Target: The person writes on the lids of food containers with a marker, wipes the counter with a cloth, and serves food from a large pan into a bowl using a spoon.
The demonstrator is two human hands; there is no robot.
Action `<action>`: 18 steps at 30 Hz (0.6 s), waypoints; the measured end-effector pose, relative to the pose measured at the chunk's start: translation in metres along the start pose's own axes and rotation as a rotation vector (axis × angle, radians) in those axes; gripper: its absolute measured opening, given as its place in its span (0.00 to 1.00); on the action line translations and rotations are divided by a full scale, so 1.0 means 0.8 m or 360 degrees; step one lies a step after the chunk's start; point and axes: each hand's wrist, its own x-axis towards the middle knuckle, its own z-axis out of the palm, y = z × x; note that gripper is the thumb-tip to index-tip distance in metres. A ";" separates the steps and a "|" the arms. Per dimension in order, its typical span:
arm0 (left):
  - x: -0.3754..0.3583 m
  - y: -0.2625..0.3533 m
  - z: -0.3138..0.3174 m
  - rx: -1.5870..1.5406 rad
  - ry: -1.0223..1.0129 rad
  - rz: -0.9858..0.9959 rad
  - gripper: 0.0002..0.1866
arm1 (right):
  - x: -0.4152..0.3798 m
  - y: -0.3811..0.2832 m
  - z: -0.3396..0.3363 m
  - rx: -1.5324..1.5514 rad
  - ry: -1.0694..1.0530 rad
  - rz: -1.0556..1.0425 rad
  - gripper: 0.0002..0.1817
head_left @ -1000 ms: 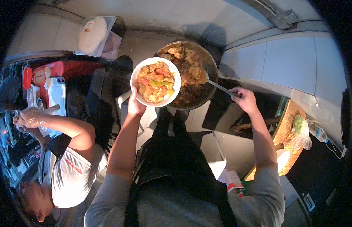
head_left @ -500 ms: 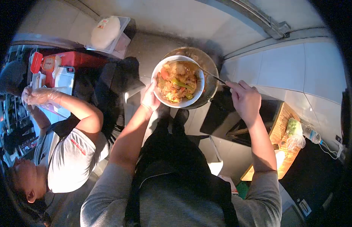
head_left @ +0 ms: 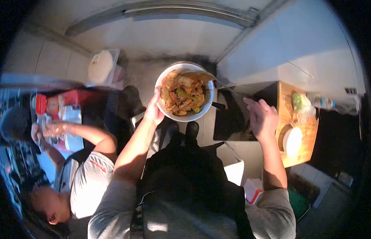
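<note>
My left hand (head_left: pixel 154 108) grips the left rim of a white bowl (head_left: pixel 158 81) filled with cooked food (head_left: pixel 183 95) in brown sauce, with green and red pieces. A metal ladle (head_left: pixel 227 86) lies with its head over the top of the food, its thin handle slanting down to the right. My right hand (head_left: pixel 264 115) is closed around that handle's end, its fingers bent. Beneath the bowl a pan is mostly hidden; a dark handle (head_left: pixel 218 105) shows at the bowl's right.
At the left, a co-worker in a white shirt (head_left: pixel 92 179) has gloved hands over a tray (head_left: pixel 72 115). A wooden board (head_left: pixel 299 153) on the right holds a white bowl (head_left: pixel 292 141) and a bag of greens (head_left: pixel 300 101). A plastic container (head_left: pixel 115 69) stands upper left.
The view has shifted, bringing more of the wooden board and its white bowl into sight. My left hand still holds the bowl, which now covers more of the pan; the ladle remains over the food.
</note>
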 end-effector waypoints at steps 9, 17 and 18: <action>0.047 -0.091 0.137 0.0255 -0.0203 -0.0454 0.41 | -0.142 0.066 -0.082 0.0221 0.0142 0.0866 0.13; 0.129 -0.306 0.278 0.0072 -0.0537 -0.0639 0.34 | -0.261 0.187 -0.131 0.0292 0.0266 0.1630 0.11; 0.137 -0.334 0.294 0.0131 -0.0505 -0.0589 0.33 | -0.270 0.203 -0.136 0.0265 0.0263 0.1695 0.11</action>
